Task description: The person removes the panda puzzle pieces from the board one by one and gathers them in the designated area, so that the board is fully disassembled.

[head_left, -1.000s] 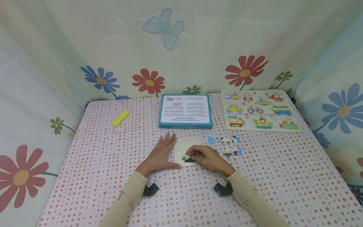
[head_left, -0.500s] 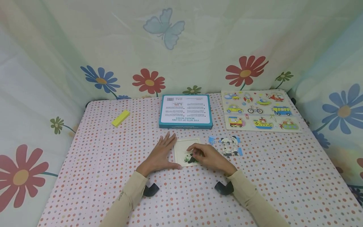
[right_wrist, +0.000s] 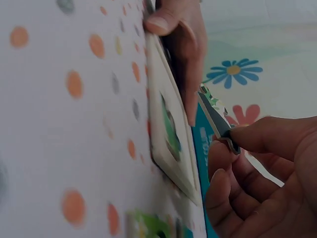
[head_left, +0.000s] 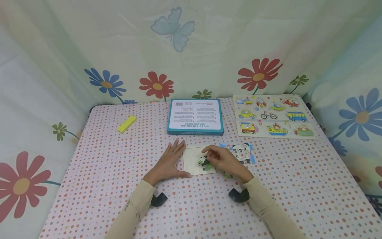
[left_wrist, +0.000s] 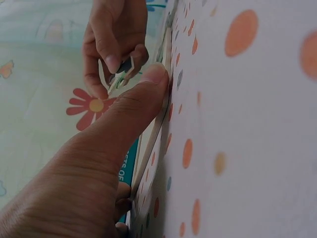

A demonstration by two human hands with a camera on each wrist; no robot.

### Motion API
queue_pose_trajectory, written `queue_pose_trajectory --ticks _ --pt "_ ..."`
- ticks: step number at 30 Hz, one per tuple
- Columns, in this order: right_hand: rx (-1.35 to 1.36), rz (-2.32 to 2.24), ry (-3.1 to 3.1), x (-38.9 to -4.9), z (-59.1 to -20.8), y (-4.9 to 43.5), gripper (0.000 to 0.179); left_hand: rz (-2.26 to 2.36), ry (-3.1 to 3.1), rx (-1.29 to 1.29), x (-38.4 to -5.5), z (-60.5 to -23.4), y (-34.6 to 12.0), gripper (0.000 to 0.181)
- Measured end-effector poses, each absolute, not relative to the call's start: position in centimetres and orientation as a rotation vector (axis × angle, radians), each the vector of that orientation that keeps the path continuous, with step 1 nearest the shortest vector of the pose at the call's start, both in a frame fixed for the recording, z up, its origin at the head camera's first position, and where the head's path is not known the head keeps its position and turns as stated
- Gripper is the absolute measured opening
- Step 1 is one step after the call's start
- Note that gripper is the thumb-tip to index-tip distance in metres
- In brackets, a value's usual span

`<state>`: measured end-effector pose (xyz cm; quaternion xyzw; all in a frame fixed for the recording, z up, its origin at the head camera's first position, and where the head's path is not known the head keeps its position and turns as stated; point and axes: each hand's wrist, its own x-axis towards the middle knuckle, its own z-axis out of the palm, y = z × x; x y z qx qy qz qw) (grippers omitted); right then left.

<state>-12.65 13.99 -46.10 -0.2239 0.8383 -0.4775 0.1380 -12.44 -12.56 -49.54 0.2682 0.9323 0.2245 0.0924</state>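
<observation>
A shallow white puzzle tray (head_left: 191, 161) lies on the dotted cloth. My left hand (head_left: 170, 162) rests along its left side, fingers spread, thumb at the near edge. In my right hand (head_left: 222, 159) thumb and fingers pinch a puzzle piece (right_wrist: 215, 116) printed black, white and green, tilted and raised above the tray. A green puzzle piece (right_wrist: 170, 131) lies in the tray's near right corner. To the right, several panda puzzle pieces (head_left: 241, 153) with blue parts lie together. Another green piece (head_left: 227, 175) shows partly beneath my right hand.
Behind the tray lies a teal and white box (head_left: 195, 117). At the back right is a vehicle picture board (head_left: 274, 116). A yellow block (head_left: 127, 124) sits at the left. A floral curtain (head_left: 206, 49) hangs behind and beside the table.
My right hand has moved slightly right and away from me, lifting the pinched piece off the tray's near part. The green piece in the corner now shows more. My left hand has stayed put.
</observation>
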Motion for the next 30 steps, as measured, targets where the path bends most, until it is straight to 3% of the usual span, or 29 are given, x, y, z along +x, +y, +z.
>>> queue_pose_trajectory --ticks 10,30 --pt "-0.468 -1.436 2.470 -12.6 -45.0 17.5 0.016 0.698 2.763 0.798 -12.4 -49.6 -12.6 0.121" --pt "-0.335 -1.482 2.486 -9.1 -45.3 24.1 0.022 0.681 2.759 0.788 -12.4 -49.5 -12.5 0.122"
